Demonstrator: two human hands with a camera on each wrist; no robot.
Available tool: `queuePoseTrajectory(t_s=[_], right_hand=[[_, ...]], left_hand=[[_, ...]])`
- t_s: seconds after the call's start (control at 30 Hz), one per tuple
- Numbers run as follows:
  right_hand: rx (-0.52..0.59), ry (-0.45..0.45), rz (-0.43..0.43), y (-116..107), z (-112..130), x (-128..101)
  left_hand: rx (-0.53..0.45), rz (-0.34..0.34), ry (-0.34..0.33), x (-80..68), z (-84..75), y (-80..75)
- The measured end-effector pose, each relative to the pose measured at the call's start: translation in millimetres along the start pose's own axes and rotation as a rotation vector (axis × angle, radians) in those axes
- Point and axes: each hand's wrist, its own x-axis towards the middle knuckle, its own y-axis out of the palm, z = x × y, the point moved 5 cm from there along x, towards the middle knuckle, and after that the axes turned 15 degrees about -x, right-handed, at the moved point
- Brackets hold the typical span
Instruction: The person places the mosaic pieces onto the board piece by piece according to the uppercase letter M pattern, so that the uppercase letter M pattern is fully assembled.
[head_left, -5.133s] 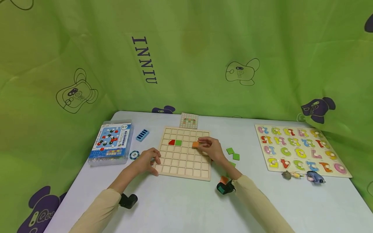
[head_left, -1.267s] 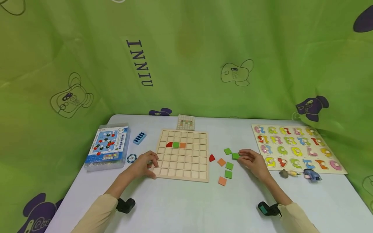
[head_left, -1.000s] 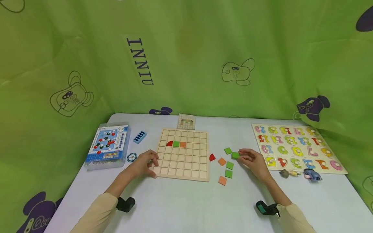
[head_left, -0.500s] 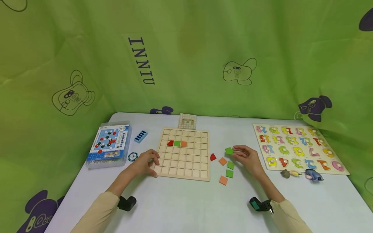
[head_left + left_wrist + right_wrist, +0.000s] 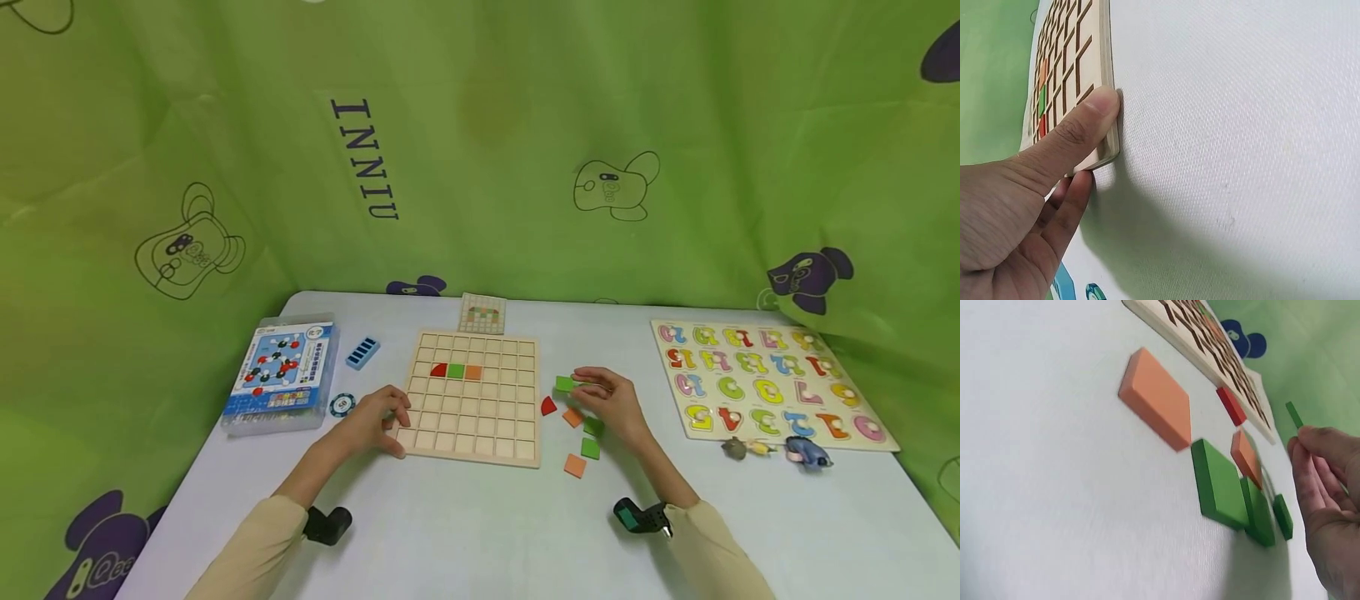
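Note:
My right hand (image 5: 611, 407) pinches a green square tile (image 5: 565, 384) between thumb and fingertips, raised above the table just right of the wooden grid board (image 5: 472, 425). In the right wrist view, the held tile (image 5: 1294, 415) appears edge-on. My left hand (image 5: 373, 419) grips the board's near left corner; the left wrist view has the thumb (image 5: 1088, 122) on top and fingers at the side. On the board, a red quarter-round tile (image 5: 439, 370), a green tile (image 5: 456, 371) and an orange tile (image 5: 473, 372) lie in one row.
Loose on the table lie a red quarter-round tile (image 5: 548, 406), orange tiles (image 5: 575, 466) and green tiles (image 5: 590, 448). A pattern card (image 5: 482, 314) stands behind the board. Left are a boxed molecule set (image 5: 281, 371), blue block (image 5: 363, 352) and chip (image 5: 342, 405); right, a number puzzle (image 5: 765, 383) and figurines (image 5: 806, 452).
An orange tile was set down beside the green one on the board. My right hand then took a green tile from the loose ones and moved left with it. My left hand stayed put.

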Motion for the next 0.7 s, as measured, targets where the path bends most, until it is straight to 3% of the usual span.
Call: queuePoseTrajectory(t_s=[0.43,0.7], right_hand=[[0.099,0.007,0.022,33,12,15],[0.076,0.020,0.018,50,17,23]], left_hand=[[0.006,0.006,0.013,-0.6,1.1,-0.1],[0.005,0.005,-0.001,0.2,1.2,-0.3]])
